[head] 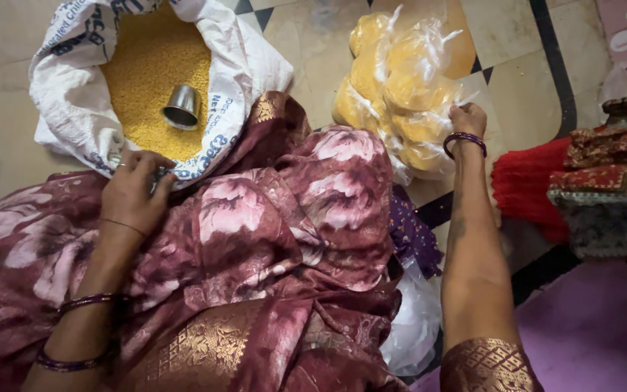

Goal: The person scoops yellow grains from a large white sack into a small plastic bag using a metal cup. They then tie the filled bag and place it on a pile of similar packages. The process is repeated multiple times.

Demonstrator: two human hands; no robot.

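Observation:
A white woven sack (74,101) lies open at the upper left, filled with yellow grain (150,69). A small steel cup (181,107) sits on its side in the grain. My left hand (133,192) rests on the sack's near rim, fingers curled around the edge. My right hand (467,120) reaches out to a pile of clear plastic bags filled with yellow grain (400,87) and pinches the plastic of one bag. Maroon flowered cloth (270,239) covers my lap between both arms.
Folded patterned fabrics (611,189) and a red cloth (527,181) are stacked at the right. A white plastic bag (411,327) lies by my right forearm. The floor is pale tile with dark lines (546,58); a purple mat (596,327) shows at lower right.

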